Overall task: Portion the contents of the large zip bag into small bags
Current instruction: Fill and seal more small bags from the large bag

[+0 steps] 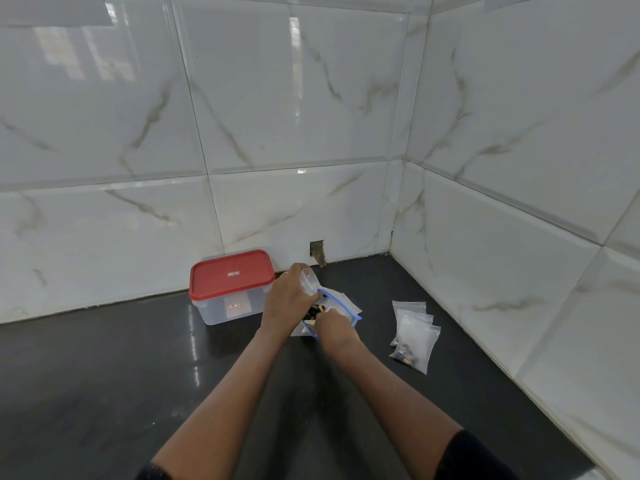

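The large zip bag (pixel 341 304), clear with a blue zip edge, lies open on the dark counter and holds small dark and tan pieces (pixel 316 311). My left hand (pixel 289 297) grips a small clear bag (pixel 309 279) by its top, just above the large bag's mouth. My right hand (pixel 332 325) reaches into the mouth of the large bag, its fingers curled among the pieces; what they hold is hidden. To the right lie three small bags (pixel 414 332) in an overlapping pile, the nearest one with dark pieces at its bottom.
A clear plastic box with a red lid (pixel 231 277) stands against the back wall, left of my hands. The dark glossy counter (pixel 138 375) runs into a corner of white marble-look tiles. A small hole in the wall (pixel 317 251) sits behind the bags.
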A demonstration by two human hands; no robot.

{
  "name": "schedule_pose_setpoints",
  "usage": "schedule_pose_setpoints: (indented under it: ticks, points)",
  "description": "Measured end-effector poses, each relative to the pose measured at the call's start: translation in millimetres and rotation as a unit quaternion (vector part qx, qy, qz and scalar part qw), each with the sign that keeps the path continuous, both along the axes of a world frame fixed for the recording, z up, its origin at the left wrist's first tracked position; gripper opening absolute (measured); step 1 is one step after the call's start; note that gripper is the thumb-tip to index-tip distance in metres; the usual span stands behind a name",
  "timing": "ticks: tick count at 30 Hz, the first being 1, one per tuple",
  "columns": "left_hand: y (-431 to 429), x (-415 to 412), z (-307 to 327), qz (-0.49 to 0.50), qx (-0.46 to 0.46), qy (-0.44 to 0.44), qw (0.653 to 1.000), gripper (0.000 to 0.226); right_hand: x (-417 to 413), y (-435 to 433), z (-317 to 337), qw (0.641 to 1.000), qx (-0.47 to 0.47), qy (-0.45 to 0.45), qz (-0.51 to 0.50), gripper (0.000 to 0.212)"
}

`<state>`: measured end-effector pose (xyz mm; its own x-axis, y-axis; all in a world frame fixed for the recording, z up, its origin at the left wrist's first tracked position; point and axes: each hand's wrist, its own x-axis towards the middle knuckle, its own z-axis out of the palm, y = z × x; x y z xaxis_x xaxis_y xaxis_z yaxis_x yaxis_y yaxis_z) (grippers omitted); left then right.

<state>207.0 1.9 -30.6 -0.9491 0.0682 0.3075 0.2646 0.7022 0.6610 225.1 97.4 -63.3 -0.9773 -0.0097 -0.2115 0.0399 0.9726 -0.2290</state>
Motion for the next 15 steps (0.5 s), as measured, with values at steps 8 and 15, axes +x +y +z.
schedule_pose_setpoints:
  ticks: [8,15]
  points:
    - [-2,-1,1,0.001,-0.002,0.015,1.000,0.044,2,2,-5,0.997,-0.020,0.074,-0.012,0.030]
    - [-19,-5,7,0.054,0.021,0.044,0.997,0.037,3,-16,-5,0.982,-0.103,0.152,-0.035,0.039]
